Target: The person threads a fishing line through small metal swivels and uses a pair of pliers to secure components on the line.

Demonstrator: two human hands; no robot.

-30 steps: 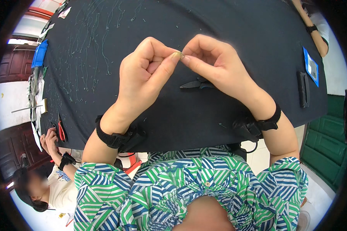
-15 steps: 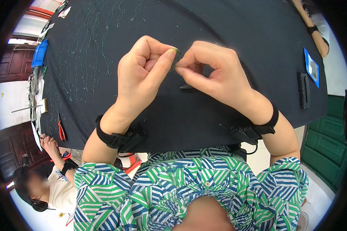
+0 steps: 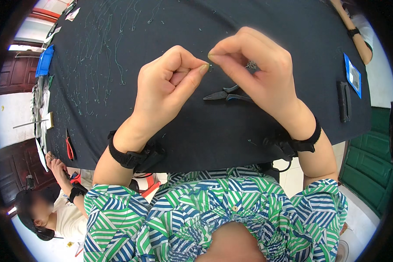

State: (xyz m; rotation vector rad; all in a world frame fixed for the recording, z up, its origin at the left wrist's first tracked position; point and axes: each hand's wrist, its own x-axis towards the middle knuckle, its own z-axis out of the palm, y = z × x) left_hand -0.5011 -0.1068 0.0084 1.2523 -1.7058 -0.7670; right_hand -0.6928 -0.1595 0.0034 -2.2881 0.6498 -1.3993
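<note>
Above the black cloth, my left hand (image 3: 163, 85) pinches thumb against forefinger, and a tiny greenish bit, apparently thread, shows at its fingertips. My right hand (image 3: 266, 65) is closed in a pinch too, its tips a short gap from the left ones. What it holds, if anything, is too fine to make out. Below the right hand lie pliers (image 3: 216, 95) with dark jaws and blue-black handles, partly hidden by that hand. A small heap of silvery metal bits (image 3: 251, 64) shows through the gap between its thumb and fingers.
Dark green threads (image 3: 118, 54) with small knots or metal bits spread over the cloth (image 3: 214, 144) at left. Red-handled snips (image 3: 69, 147) lie by the left edge, near another person's hand (image 3: 56, 166). At right are a blue-edged packet (image 3: 353, 76) and a black bar (image 3: 344, 101). Another person's arm (image 3: 351, 30) reaches in far right.
My right hand has moved up and away, uncovering more of the pliers and the silvery heap. My left hand has shifted slightly right and down. Both stay pinched.
</note>
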